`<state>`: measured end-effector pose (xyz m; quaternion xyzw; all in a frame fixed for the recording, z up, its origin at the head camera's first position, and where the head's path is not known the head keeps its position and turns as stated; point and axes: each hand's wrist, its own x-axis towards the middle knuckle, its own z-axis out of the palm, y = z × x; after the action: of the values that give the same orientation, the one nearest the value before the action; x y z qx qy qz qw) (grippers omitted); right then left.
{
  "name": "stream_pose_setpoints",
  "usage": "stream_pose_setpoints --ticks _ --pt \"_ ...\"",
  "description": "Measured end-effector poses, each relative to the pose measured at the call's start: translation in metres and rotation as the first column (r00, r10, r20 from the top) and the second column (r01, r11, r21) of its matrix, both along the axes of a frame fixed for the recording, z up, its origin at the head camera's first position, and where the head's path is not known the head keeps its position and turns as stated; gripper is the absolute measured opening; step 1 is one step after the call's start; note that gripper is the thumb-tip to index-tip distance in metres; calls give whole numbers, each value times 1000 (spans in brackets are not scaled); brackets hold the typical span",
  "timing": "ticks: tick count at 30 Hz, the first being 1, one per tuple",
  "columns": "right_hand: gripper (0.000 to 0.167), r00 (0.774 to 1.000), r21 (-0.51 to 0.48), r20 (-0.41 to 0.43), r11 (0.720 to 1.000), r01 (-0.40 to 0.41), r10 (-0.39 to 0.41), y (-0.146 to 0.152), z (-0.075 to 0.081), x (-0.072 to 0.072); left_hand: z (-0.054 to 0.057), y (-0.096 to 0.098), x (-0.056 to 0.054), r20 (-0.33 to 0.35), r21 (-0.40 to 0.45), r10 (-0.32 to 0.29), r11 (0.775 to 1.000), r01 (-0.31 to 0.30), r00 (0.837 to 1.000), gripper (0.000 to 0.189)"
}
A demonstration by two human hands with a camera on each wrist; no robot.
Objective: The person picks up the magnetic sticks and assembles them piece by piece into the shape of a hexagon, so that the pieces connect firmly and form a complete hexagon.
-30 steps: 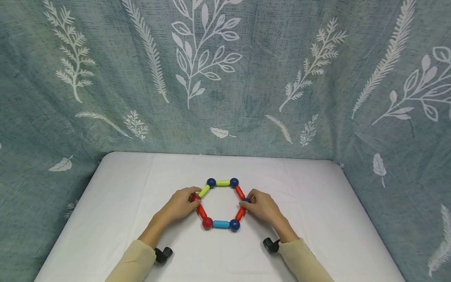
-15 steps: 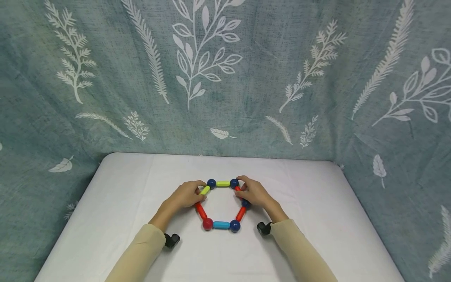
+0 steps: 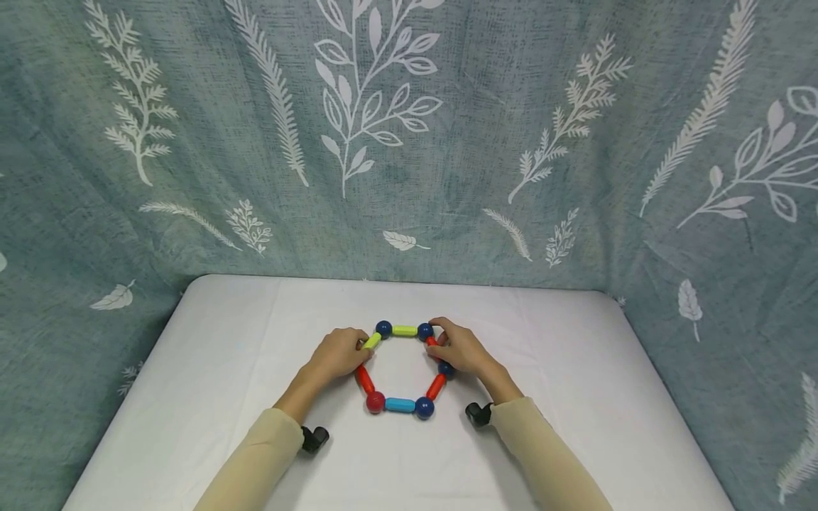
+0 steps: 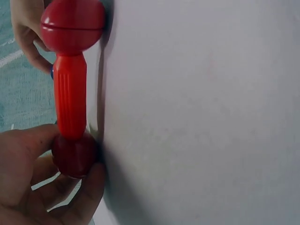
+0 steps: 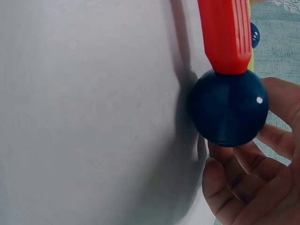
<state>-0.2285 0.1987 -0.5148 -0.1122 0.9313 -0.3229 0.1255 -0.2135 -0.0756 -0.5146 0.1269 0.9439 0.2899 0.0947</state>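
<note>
A six-sided ring of toy rods and balls lies flat on the white table. My left hand pinches the yellow-green rod at the ring's upper left, fingers close around the red corner ball, which it hides in the head view. On the opposite side, my right hand pinches the upper red rod between thumb and fingers. Its fingertips are right at the far dark blue ball; another dark blue ball sits just below this hand.
The near side has a blue rod between a red ball and a dark blue ball. Another yellow-green rod spans the far side. A leaf-patterned green cloth hangs behind the table.
Both hands have moved up the ring from its side corner balls to the rods above them. Over the last half second they have stayed nearly still, and the ring has barely shifted.
</note>
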Motion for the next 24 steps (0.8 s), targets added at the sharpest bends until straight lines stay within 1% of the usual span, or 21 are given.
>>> stream_pose_setpoints --ticks 3,7,10,16,18,20,24 --pt "57 1000 -2 1 1000 3 -3 0 0 0 0 2 1 -22 -22 -3 1000 2 1000 30" --pt "57 1000 -2 -3 1000 1 -1 0 -2 0 1 5 2 -18 -33 3 999 -3 1000 25" --pt "58 1000 -3 -4 1000 2 -2 0 -3 -1 3 7 3 -21 -40 19 999 -20 1000 23" --pt "58 1000 -9 -3 1000 10 -10 -2 -3 0 3 8 3 -35 -46 59 997 -61 998 29" --pt "59 1000 -8 -3 1000 13 -13 -1 -2 3 2 6 4 -27 -41 67 997 -68 997 33" --pt "59 1000 -2 -7 1000 24 -24 0 -1 8 2 4 7 -17 -28 61 998 -61 998 38" --pt "56 996 13 -12 996 90 -90 5 1 25 -1 -6 19 -10 14 37 999 -37 999 47"
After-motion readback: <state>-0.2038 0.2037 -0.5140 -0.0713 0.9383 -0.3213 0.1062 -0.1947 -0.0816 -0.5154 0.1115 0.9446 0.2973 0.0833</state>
